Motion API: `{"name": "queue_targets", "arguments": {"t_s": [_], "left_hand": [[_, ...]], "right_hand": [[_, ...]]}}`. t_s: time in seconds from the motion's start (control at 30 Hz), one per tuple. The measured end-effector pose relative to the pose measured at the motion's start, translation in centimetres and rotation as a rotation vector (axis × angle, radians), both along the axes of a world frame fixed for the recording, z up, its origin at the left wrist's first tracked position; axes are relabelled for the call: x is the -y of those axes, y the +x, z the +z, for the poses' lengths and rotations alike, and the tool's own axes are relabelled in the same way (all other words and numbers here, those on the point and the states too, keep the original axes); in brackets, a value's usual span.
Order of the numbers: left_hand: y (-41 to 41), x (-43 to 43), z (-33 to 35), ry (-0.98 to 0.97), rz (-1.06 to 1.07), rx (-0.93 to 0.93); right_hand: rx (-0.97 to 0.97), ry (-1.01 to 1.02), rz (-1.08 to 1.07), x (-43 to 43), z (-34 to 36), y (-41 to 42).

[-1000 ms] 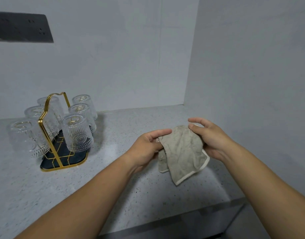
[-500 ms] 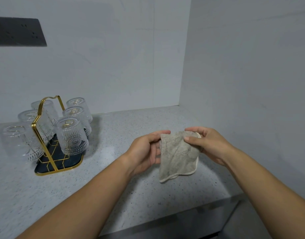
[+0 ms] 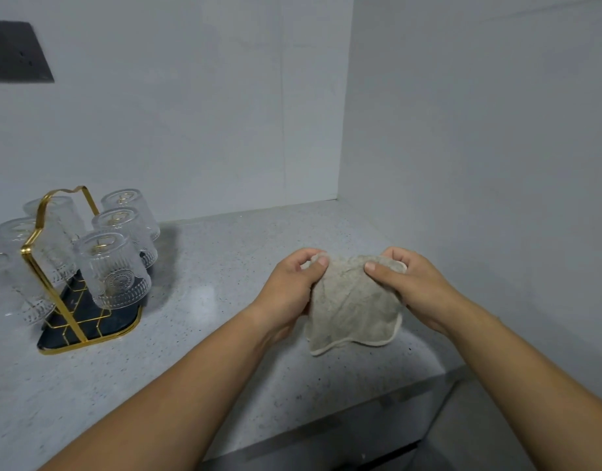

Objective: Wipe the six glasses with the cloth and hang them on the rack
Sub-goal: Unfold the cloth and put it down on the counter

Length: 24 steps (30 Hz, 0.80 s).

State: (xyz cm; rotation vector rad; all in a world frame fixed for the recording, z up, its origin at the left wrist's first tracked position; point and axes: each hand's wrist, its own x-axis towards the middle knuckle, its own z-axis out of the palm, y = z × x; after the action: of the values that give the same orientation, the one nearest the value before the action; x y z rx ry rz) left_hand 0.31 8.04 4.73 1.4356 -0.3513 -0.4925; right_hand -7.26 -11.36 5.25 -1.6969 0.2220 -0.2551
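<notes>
Above the front right of the counter (image 3: 225, 334), my left hand (image 3: 289, 294) and right hand (image 3: 415, 287) both pinch the cloth (image 3: 350, 307).

We see a pale grey speckled stone table (image 3: 225, 300) filling a white-walled corner. On its left side stands a gold wire rack with a dark tray base (image 3: 99, 326).

Two bare forearms (image 3: 177, 396), left hand (image 3: 287, 294) and right hand (image 3: 420, 290) uncovered (wrists too), short plain thumbnails (image 3: 323, 261)
</notes>
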Motion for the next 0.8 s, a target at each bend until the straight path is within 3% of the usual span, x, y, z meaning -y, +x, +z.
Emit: {"name": "queue_targets", "arguments": {"t_s": [0.1,0.27,0.37,0.5,0.63,0.8], "left_hand": [[-0.6,1.9,-0.3,-0.047,-0.002,-0.089],[-1.9,5.6,-0.6,-0.009,-0.024,-0.275],[-2.5,8.2,-1.6,0.131,-0.065,-0.287],[-2.6,10.0,-2.2,0.322,-0.054,-0.158],[-2.1,10.2,-2.8,0.662,-0.093,0.217],[-2.2,10.9,-4.1,0.648,-0.103,0.202]], "right_hand": [[0.003,-0.181,-0.149,1.4,0.0,-0.9],[-0.094,-0.798,-0.308,4.5,0.6,-1.3],[-0.227,-1.080,-0.300,5.4,0.1,-1.0],[-0.223,-1.106,-0.243,6.2,-1.8,-1.6],[-0.055,-1.076,-0.194,6.0,-4.7,-4.3],[-0.109,-1.081,-0.041,5.9,-6.7,-6.3]]}}
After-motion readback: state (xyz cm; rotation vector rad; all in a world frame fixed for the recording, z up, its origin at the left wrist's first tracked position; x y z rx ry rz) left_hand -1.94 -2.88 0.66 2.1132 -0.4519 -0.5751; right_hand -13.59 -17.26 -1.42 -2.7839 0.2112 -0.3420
